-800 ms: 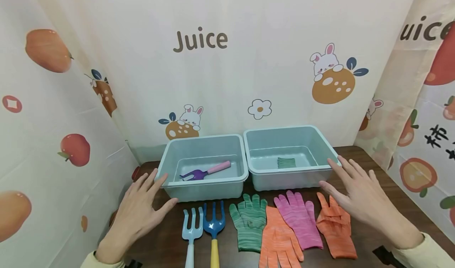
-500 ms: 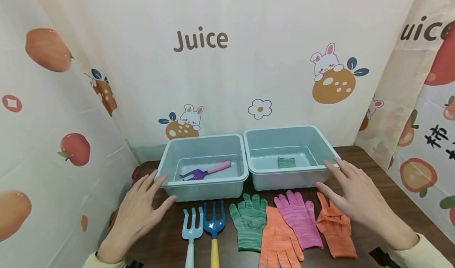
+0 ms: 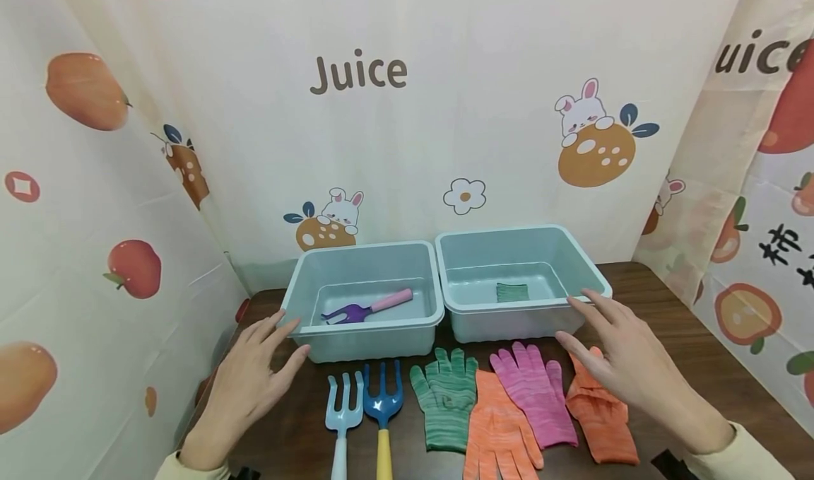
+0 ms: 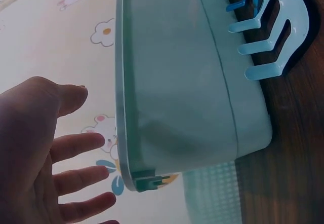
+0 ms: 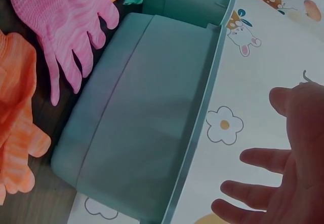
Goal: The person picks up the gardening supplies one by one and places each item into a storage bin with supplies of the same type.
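My left hand [image 3: 251, 377] hovers with spread fingers by the front left corner of the left pale blue bin [image 3: 375, 333], holding nothing. Inside that bin lies a small hand fork [image 3: 356, 312] with a purple head and pink handle. Near the right bin's [image 3: 509, 319] front right corner, my right hand [image 3: 636, 363] is held over an orange glove [image 3: 600, 423], fingers extended and nothing gripped. A folded green piece of fabric [image 3: 512, 293] sits in the right bin. In both wrist views the fingers are apart from the bins.
On the dark wooden table, a light blue fork [image 3: 344, 416] and a blue fork with yellow handle [image 3: 384, 406] lie in front of the left bin. Green [image 3: 447, 402], orange [image 3: 499, 423] and pink gloves [image 3: 534, 395] lie further right. A printed curtain [image 3: 407, 126] stands behind the bins.
My right hand has moved left and slightly down, now covering part of the orange glove's fingers. The left hand has shifted only slightly. The bins, forks and gloves stay in place.
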### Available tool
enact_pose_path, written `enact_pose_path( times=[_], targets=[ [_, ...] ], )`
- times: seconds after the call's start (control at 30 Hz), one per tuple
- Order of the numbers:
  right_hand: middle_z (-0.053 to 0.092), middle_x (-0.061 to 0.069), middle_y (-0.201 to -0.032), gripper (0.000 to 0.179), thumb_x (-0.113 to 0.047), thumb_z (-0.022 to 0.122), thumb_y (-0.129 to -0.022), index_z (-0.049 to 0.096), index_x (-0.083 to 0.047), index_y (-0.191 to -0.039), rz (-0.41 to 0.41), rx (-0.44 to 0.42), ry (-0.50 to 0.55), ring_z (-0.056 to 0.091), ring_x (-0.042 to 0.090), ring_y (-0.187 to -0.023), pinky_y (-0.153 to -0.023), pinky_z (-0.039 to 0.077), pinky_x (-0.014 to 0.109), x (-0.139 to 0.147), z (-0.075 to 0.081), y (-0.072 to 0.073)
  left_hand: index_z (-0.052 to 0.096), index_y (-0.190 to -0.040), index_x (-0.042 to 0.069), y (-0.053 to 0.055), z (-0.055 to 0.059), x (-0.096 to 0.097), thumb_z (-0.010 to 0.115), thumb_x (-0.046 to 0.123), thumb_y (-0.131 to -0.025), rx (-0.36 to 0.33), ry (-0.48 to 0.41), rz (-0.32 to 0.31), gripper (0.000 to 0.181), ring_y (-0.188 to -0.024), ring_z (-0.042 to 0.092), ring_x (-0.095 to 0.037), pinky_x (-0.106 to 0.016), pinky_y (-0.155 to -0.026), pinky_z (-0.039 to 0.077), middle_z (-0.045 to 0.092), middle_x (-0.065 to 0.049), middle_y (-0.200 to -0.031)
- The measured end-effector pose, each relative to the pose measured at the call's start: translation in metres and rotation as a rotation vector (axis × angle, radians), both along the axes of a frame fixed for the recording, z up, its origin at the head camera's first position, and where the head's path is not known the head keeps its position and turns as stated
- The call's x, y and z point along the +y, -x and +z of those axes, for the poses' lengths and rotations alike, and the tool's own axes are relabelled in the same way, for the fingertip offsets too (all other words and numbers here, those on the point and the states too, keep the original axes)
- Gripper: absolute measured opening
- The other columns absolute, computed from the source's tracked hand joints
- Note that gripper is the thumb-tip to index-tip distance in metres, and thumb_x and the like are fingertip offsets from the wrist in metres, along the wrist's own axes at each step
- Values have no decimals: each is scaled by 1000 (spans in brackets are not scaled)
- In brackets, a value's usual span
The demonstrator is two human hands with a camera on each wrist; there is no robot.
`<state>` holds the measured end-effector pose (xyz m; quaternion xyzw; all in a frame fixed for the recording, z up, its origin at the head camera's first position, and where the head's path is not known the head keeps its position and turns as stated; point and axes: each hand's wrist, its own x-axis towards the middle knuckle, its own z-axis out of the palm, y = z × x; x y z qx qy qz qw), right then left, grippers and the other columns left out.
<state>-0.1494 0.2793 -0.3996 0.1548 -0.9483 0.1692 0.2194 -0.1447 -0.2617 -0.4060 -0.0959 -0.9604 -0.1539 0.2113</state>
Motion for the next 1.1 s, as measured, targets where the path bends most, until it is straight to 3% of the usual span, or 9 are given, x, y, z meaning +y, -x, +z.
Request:
enact_pose_path(
  times=[0.17, 0.33, 0.43, 0.73, 1.0, 1.1],
  targets=[
    [56, 25, -151, 60, -41, 78, -96, 65, -6, -143, 15, -46, 45, 53, 54, -133, -100, 44, 75, -8, -1, -3, 74, -134, 8, 4, -6, -2, 82, 31, -92, 65, -32, -1, 49, -132, 56, -47, -70, -99, 51, 63, -26, -144],
    [52, 23, -157, 60, -45, 72, -101, 63, -8, -147, 30, -166, 105, 48, 51, -140, -102, 43, 76, -17, 1, -9, 74, -130, 5, 7, -13, -2, 84, 30, -90, 70, -55, -2, 48, -129, 58, -46, -69, -95, 54, 66, -27, -138],
    [51, 21, -158, 60, -46, 70, -102, 62, -10, -148, 43, -196, 129, 48, 49, -142, -102, 44, 75, -22, 2, -11, 76, -127, 4, 8, -16, -2, 85, 28, -89, 92, -67, -3, 45, -127, 59, -45, -68, -94, 55, 68, -25, -135],
    [57, 15, -154, 57, -44, 73, -101, 64, -10, -146, 71, -159, 136, 53, 44, -140, -103, 47, 71, -37, -5, -13, 80, -114, 6, 19, -18, -1, 87, 26, -87, 158, -83, 6, 35, -117, 63, -40, -64, -88, 57, 77, -18, -116],
    [65, 15, -145, 51, -36, 79, -97, 68, -11, -140, 72, -119, 141, 63, 41, -132, -95, 56, 66, -44, -10, -13, 83, -106, 9, 28, -24, 4, 88, 19, -85, 215, -111, -35, 24, -113, 64, -37, -61, -87, 57, 80, -11, -107],
    [68, 13, -141, 49, -36, 79, -97, 69, -13, -140, 77, -114, 130, 67, 36, -125, -89, 61, 57, -46, -11, -13, 84, -105, 10, 28, -26, 4, 89, 17, -84, 240, -123, -36, 22, -111, 64, -36, -61, -86, 57, 80, -11, -105]
  ],
)
